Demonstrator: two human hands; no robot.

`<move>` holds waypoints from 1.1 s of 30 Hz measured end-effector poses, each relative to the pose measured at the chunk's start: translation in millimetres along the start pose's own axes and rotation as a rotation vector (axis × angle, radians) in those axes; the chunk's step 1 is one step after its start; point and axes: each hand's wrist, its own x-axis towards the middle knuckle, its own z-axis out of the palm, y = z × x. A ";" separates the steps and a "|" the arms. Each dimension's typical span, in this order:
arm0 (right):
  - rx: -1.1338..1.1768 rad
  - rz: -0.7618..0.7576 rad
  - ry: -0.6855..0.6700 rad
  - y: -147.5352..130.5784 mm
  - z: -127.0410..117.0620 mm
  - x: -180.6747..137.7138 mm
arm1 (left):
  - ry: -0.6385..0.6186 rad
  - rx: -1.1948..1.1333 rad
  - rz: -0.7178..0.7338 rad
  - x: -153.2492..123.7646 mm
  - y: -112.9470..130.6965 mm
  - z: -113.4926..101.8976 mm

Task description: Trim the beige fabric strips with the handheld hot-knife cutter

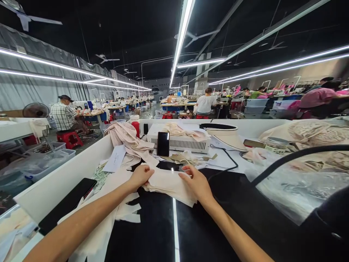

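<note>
A thin stack of cream fabric pieces [167, 183] lies in front of me, over a glossy black work surface [152, 233]. My left hand [141, 176] is closed on the stack's left end, its fingers curled and pinching the cloth. At the right end, my right hand [198, 183] grips the fabric between thumb and bent fingers; part of that grip is hidden. The stack's lower right corner sticks out below this hand. More cream fabric strips [128, 213] spread beneath and beside my left forearm.
A phone [163, 143] leans upright against a white vented box [181, 140]. Fabric scraps [188, 159] lie before it. A black device [68, 203] rests along the left wall. A sun visor [227, 138], jar [276, 143], plastic bag [294, 189] and black curved tube [294, 158] occupy the right.
</note>
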 end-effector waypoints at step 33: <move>-0.249 -0.564 -0.265 -38.5 17.9 -80.5 | 0.232 0.623 0.120 -83.9 -51.5 -120.7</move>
